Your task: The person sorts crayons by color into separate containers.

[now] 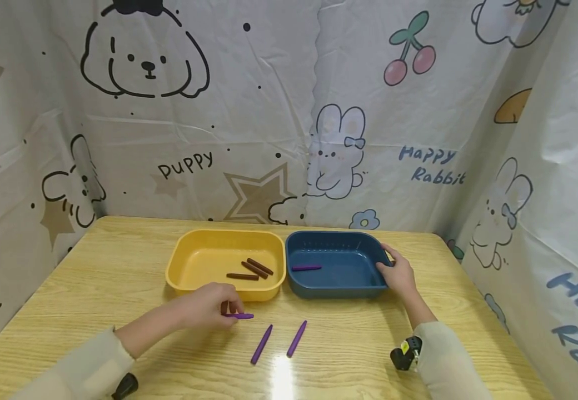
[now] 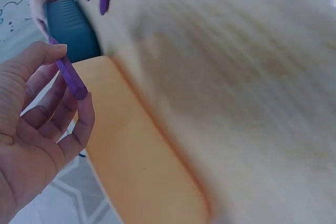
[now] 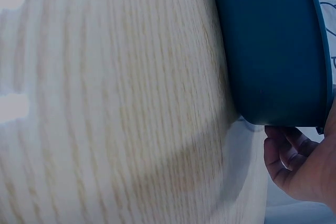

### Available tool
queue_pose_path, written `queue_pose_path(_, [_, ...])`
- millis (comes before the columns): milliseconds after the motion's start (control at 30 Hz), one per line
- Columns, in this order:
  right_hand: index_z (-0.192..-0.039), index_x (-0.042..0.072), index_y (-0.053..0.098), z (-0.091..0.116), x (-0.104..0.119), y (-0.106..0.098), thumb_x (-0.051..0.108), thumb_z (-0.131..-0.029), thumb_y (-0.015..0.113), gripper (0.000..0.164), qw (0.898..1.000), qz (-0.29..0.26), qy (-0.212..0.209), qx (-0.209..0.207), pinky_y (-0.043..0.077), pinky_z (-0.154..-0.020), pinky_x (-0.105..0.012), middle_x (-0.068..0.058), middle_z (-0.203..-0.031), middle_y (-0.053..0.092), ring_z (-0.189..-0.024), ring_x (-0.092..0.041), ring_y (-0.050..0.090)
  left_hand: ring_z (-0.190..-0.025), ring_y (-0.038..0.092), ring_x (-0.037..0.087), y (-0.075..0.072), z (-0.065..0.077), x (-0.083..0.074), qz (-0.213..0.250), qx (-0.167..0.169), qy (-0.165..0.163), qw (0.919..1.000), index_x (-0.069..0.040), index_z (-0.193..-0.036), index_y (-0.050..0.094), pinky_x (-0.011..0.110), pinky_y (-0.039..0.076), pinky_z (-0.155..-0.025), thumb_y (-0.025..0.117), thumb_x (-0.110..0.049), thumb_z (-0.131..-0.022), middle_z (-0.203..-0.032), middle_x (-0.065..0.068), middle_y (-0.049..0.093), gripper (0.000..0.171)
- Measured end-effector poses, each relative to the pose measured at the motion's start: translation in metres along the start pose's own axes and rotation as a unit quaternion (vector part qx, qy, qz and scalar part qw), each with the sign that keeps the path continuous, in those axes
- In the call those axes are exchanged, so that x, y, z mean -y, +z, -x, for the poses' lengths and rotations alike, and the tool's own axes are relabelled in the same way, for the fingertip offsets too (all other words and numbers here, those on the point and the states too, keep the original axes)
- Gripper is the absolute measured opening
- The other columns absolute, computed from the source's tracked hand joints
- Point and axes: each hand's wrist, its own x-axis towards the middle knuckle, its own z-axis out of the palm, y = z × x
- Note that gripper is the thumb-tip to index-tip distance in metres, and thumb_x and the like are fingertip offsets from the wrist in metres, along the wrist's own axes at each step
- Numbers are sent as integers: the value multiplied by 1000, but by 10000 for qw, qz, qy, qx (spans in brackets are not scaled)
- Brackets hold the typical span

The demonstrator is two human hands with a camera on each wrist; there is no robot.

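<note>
My left hand [image 1: 214, 306] pinches a purple crayon [image 2: 72, 77] between thumb and fingers, just in front of the yellow bin [image 1: 204, 290]. Two more purple crayons lie on the table: one crayon [image 1: 262, 344] nearer the left hand, another crayon [image 1: 297, 338] to its right. At the right end of the blue bin [image 1: 336, 292], my right hand [image 1: 399, 273] grips the rim, with curled fingers against the outer wall in the right wrist view. One purple crayon [image 1: 306, 268] lies inside the blue bin. Several brown crayons [image 1: 242, 276] are in the yellow bin.
The two bins stand side by side near the back of the wooden table [image 1: 349, 344]. Behind them hangs a printed curtain [image 1: 264, 111], which also runs along both sides.
</note>
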Motion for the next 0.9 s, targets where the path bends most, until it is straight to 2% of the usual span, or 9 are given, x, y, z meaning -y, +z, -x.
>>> queue_pose_path(267, [-142,12,40,2,1,-1,12,-90,55,54,10000,-1,-70,-31,50,-75,-35,-29,-120,55,-96,-31,57,-70,52,2,-12,-20,-10,-419,-146,194,9988,-14,-87,70,17,45,-63,68,-12,-81,-79,-9,60,7])
queue_pose_path(367, [-142,12,40,1,0,0,12,-90,55,54,10000,-15,-71,-64,50,-72,-33,-29,-116,57,-93,-29,57,-72,53,4,-16,-28,-16,-460,-199,144,9986,-14,-89,70,18,46,-65,68,-14,-82,-80,-8,60,7])
queue_pose_path(533, [-143,13,40,0,-1,1,12,-90,55,54,10000,-16,-28,-40,50,-75,-35,-29,-120,56,-96,-30,57,-75,54,7,-21,-41,-25,-375,-210,-78,9990,-14,-91,70,19,47,-68,68,-17,-84,-84,-8,60,8])
queue_pose_path(900, [-142,12,41,1,0,1,12,-90,55,54,9999,7,-63,-111,50,-70,-31,-28,-115,59,-91,-28,60,-72,52,9,-27,-65,-33,-169,-420,111,9989,-11,-91,71,18,47,-67,68,-14,-82,-81,-5,60,10])
